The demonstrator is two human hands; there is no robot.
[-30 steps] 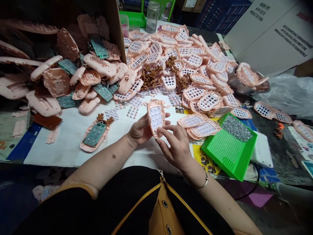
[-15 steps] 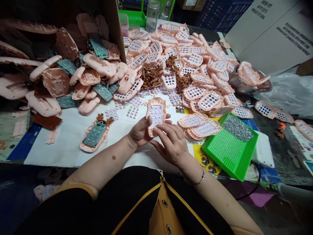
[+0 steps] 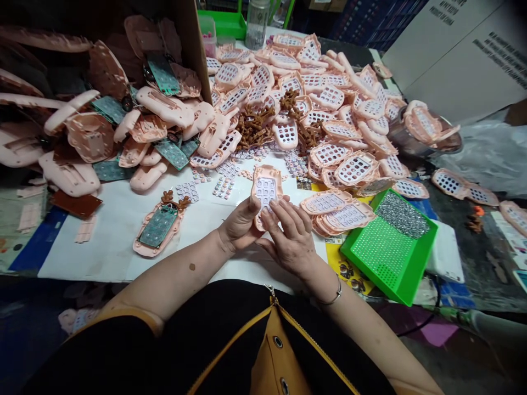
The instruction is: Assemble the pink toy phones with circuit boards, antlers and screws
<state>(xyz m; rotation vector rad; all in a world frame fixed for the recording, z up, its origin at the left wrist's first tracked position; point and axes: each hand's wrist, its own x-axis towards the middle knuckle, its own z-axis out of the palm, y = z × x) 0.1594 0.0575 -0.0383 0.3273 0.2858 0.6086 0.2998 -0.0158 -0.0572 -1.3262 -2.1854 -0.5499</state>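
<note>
A pink plastic shell half [image 3: 260, 174] is held inner side up above the middle of the white work surface. In it lies a pale button pad [image 3: 267, 188]. My left hand [image 3: 239, 226] is closed around the shell's left side and lower end, thumb on top. The bent fingers of my right hand [image 3: 293, 237] press together over the pad's lower right part and the shell's edge. They hide what is under the fingertips. To the left of my hands lies another pink shell [image 3: 142, 249] fitted with a green circuit board [image 3: 160, 226] and brown antler-shaped pieces [image 3: 180, 202].
Pink shells [image 3: 346, 167] and brown antler pieces [image 3: 257, 130] are heaped behind. A box [image 3: 201, 60] at left overflows with shells and boards. At right stand a green tray [image 3: 387, 255] holding small screws and a stack of padded shells [image 3: 343, 216]. Small button pieces [image 3: 224, 186] lie ahead.
The shell has shifted slightly right in my left hand's grip. My right fingertips have moved up from its lower end onto the button pad.
</note>
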